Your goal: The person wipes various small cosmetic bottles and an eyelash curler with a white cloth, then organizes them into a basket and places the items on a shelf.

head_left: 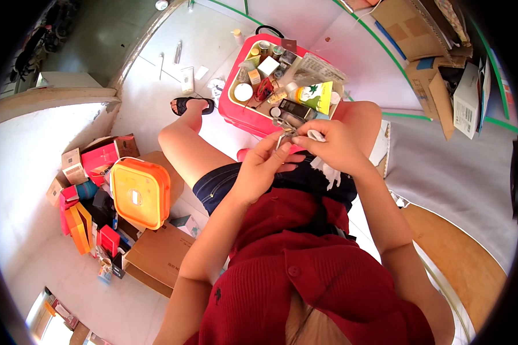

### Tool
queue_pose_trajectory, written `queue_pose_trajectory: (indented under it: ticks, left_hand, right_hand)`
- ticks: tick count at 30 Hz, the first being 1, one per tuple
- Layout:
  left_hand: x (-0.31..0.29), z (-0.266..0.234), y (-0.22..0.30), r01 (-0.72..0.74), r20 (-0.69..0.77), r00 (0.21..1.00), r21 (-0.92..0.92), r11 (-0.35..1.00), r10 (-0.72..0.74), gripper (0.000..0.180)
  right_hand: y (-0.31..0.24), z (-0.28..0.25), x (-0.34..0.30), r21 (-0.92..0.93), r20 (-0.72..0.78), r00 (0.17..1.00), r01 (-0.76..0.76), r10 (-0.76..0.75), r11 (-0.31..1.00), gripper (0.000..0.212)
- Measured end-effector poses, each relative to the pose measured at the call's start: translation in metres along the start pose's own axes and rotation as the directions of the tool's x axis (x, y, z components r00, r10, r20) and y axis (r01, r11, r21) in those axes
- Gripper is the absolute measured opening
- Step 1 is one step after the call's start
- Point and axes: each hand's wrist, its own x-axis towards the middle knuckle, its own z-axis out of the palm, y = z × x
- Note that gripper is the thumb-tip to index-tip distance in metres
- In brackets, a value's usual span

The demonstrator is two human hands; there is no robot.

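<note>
Between my two hands, just past my lap, is a small silvery metal thing [283, 137] with curved parts; its kind is unclear. My left hand [262, 169] pinches it between thumb and fingertips, the other fingers curled below. From the right, my right hand [335, 145] grips its other side. A crumpled white tissue [316, 135] is tucked in my right hand, and white tissue also hangs under that hand. Right beyond the hands stands a red-pink case [239, 113] packed with jars, bottles, small boxes and a yellow-green tube [315, 96].
At left, an orange lidded bucket [141, 192] sits among several small boxes and an open cardboard carton [161, 256]. A white tube [187, 80] and small items lie on the tiled floor. Cardboard boxes [429, 86] stand at the far right, near a grey sheet [443, 172].
</note>
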Motion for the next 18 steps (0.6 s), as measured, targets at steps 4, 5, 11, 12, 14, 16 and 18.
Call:
queue_pose_trajectory:
  ticks: [4, 5, 11, 12, 14, 16, 18]
  left_hand:
    - [-0.001, -0.005, 0.005, -0.021, -0.113, 0.993, 0.047, 0.999, 0.026, 0.033]
    - [-0.001, -0.007, 0.005, -0.082, -0.133, 0.985, 0.179, 0.98, 0.107, 0.032]
    - [-0.013, -0.006, 0.024, -0.077, -0.13, 0.965, 0.689, 0.72, 0.228, 0.032]
    - [-0.015, -0.002, 0.026, -0.096, -0.114, 0.951, 0.772, 0.629, 0.286, 0.032]
    - [-0.017, 0.004, 0.027, -0.11, -0.092, 0.935, 0.842, 0.528, 0.342, 0.033]
    - [-0.018, 0.007, 0.028, -0.148, -0.032, 0.909, 0.908, 0.392, 0.416, 0.035]
    - [-0.018, 0.01, 0.027, -0.164, -0.031, 0.895, 0.905, 0.393, 0.445, 0.032]
  right_hand:
    - [0.006, 0.003, 0.0, 0.238, -0.066, 0.998, 0.02, -0.005, 0.971, 0.039]
    - [0.008, -0.001, -0.001, 0.501, -0.125, 0.991, 0.023, 0.047, 0.865, 0.04]
    - [-0.014, -0.022, -0.004, 0.947, -0.178, 0.983, 0.16, 0.043, 0.277, 0.049]
    - [-0.021, -0.02, -0.005, 0.938, -0.194, 0.98, 0.172, 0.044, 0.301, 0.049]
    - [-0.028, -0.012, -0.009, 0.922, -0.21, 0.977, 0.185, 0.039, 0.34, 0.045]
    - [-0.034, -0.006, -0.014, 0.673, -0.139, 0.989, 0.126, -0.043, 0.729, 0.039]
    - [-0.038, 0.007, -0.014, 0.543, -0.218, 0.97, 0.212, -0.108, 0.812, 0.031]
